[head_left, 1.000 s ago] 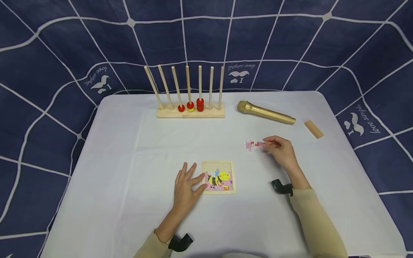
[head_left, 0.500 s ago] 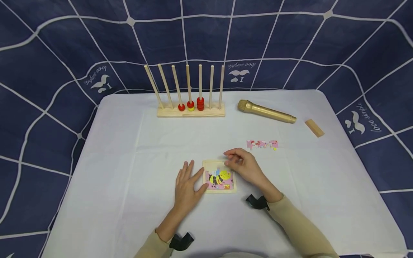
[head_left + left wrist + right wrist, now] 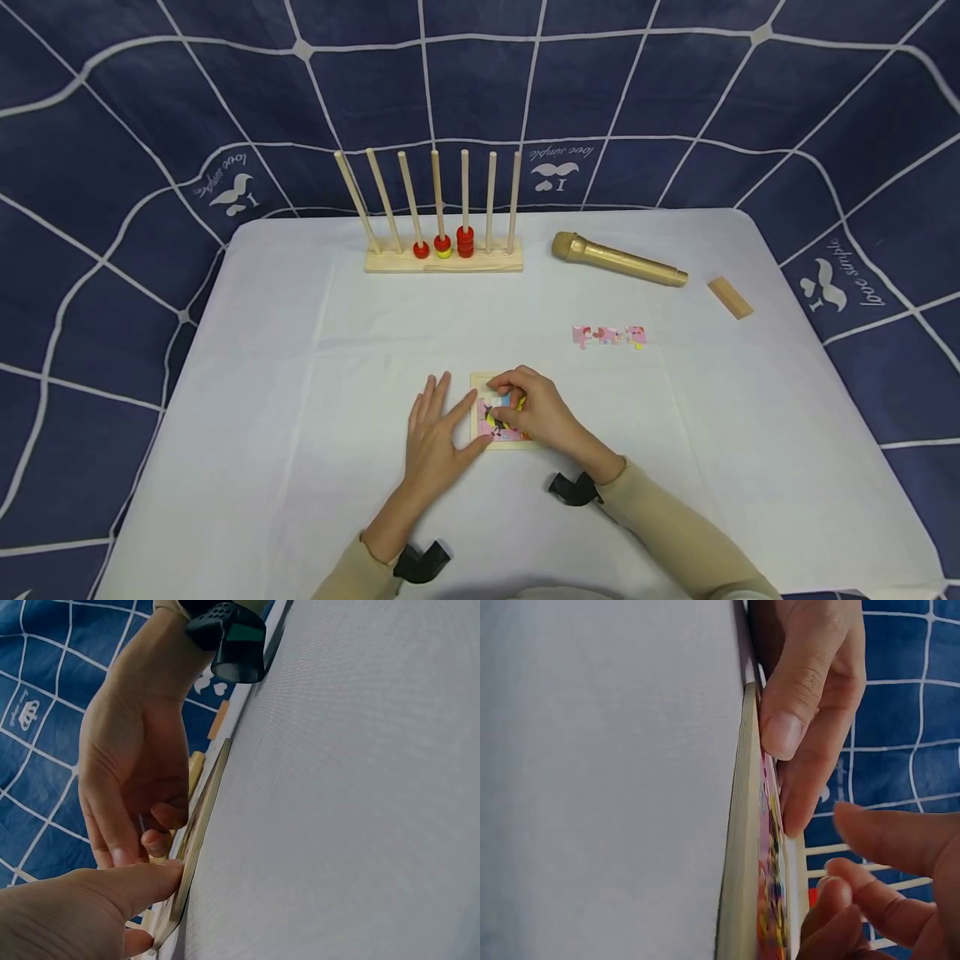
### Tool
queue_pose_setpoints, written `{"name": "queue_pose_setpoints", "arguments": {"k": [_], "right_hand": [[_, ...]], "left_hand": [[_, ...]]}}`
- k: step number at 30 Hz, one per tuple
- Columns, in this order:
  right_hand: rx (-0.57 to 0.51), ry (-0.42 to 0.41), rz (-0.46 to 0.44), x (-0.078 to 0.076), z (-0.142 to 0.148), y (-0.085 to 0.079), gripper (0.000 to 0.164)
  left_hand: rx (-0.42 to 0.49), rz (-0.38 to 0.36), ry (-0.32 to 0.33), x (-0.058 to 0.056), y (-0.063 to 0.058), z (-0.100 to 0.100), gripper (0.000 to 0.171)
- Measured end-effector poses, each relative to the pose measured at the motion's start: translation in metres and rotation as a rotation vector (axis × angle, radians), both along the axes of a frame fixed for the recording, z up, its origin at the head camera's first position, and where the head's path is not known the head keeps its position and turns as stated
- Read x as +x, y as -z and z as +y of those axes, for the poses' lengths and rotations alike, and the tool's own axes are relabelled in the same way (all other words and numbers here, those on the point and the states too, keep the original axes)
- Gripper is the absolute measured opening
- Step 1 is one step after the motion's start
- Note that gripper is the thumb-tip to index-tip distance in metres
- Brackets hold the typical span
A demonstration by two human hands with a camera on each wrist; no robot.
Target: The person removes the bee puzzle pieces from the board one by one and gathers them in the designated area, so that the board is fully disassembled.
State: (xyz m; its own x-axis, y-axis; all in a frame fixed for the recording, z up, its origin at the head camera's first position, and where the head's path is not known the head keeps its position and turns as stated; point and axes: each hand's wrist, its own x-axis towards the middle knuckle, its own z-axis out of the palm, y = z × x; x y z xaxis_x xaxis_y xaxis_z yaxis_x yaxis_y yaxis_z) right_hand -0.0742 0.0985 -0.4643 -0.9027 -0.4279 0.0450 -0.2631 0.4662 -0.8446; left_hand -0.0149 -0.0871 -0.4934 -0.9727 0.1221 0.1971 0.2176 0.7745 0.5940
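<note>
A small square wooden puzzle tray [image 3: 474,422] lies on the white table, its lower part filled with bee picture pieces [image 3: 501,432]. My left hand [image 3: 435,442] rests at its left side, fingers spread, with the thumb pressing on the edge and the index finger at the rim. Over the tray is my right hand [image 3: 551,412], fingers bent; thumb and index finger stand apart close above the pieces and cover part of the bee. In the right wrist view no piece shows between those fingertips. Behind and right of the tray lie several loose pink puzzle pieces [image 3: 606,335] in a row.
A wooden bead counting frame [image 3: 442,265] with upright pegs stands at the back, with red and yellow beads on some pegs. To its right lie a gold microphone [image 3: 622,263] and a small wooden block [image 3: 730,298]. Blue checked cloth [image 3: 480,92] hangs behind the table.
My right hand has moved from the loose pink pieces leftward and nearer, to over the puzzle tray, uncovering the row. My left hand stays at the tray, its thumb slightly further over the edge.
</note>
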Motion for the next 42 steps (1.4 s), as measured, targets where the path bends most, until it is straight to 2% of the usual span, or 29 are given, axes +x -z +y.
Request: {"name": "queue_pose_setpoints", "arguments": {"k": [4, 12, 19, 25, 35, 42], "right_hand": [[0.050, -0.008, 0.005, -0.002, 0.000, 0.006, 0.033], [0.197, -0.003, 0.098, -0.002, -0.003, 0.013, 0.031], [0.188, 0.012, 0.121, -0.001, -0.004, 0.014, 0.027], [0.200, 0.017, 0.093, -0.001, -0.005, 0.013, 0.025], [0.191, 0.023, 0.075, 0.000, -0.005, 0.011, 0.027], [0.174, -0.008, 0.093, -0.001, -0.003, 0.013, 0.027]], "left_hand": [[-0.001, -0.010, -0.001, 0.000, -0.002, 0.000, 0.065], [0.005, -0.012, -0.004, 0.000, -0.001, 0.000, 0.066], [-0.012, 0.013, -0.006, -0.001, 0.003, 0.000, 0.064], [-0.016, 0.043, -0.013, 0.000, 0.003, 0.000, 0.061], [-0.015, 0.053, -0.021, 0.000, 0.004, 0.001, 0.060], [-0.009, 0.040, -0.020, -0.001, 0.003, 0.001, 0.060]]}}
